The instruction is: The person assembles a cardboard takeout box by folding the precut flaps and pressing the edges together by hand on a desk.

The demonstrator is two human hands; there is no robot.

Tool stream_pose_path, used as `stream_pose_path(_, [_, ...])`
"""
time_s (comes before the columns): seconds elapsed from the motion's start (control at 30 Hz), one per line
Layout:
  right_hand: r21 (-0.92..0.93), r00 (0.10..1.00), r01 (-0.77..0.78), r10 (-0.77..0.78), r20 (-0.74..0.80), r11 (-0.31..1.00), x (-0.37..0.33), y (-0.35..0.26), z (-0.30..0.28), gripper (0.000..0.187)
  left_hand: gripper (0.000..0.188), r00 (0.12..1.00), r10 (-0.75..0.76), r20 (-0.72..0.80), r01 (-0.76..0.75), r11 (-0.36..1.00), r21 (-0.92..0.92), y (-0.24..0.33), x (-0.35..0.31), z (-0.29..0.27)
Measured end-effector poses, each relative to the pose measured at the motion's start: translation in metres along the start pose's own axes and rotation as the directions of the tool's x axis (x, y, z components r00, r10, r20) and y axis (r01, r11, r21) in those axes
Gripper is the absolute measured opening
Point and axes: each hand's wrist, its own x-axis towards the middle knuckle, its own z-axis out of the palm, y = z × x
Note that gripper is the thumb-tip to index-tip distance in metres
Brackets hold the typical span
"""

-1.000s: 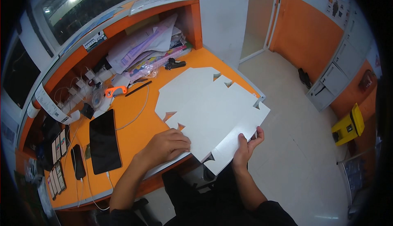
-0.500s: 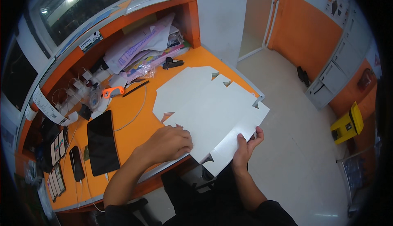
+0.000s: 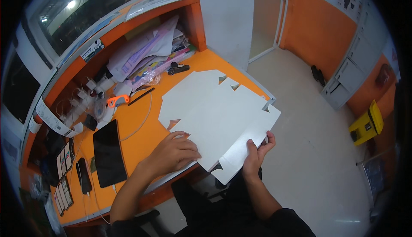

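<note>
A flat, unfolded white cardboard box blank (image 3: 214, 112), with cut notches and flaps along its edges, lies over the desk's right side and juts past the front edge. My right hand (image 3: 254, 162) grips its near right flap, thumb on top and fingers beneath. On the blank's near left edge rests my left hand (image 3: 175, 152), its fingers bent and close together against the cardboard; the fingertips are partly hidden. A long crease sets off the narrow strip that my right hand holds, which tilts slightly.
On the orange desk (image 3: 143, 144) lie a black tablet (image 3: 109, 153), a dark phone (image 3: 83, 175) with cables, an orange tape dispenser (image 3: 119, 101) and a black pen (image 3: 141, 96). Plastic packages (image 3: 143, 50) fill the shelf. A yellow bin (image 3: 367, 123) stands at right.
The fingers of my left hand have loosened slightly and reach farther over the blank's edge. My right hand keeps its grip. The view has shifted a little.
</note>
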Motion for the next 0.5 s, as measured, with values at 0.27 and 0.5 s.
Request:
stream_pose_path(0.27, [-0.01,1.0,-0.019,0.019,-0.004,1.0,-0.001,-0.001,-0.002,0.069,0.007,1.0,0.006,-0.012,-0.007,0.999,-0.046,-0.007,-0.008,0.013])
stream_pose_path(0.5, [-0.036,1.0,-0.014,0.014,-0.005,0.999,0.0,0.0,-0.003,0.069,0.007,0.995,-0.078,-0.068,0.066,0.985,-0.16,0.002,-0.01,0.013])
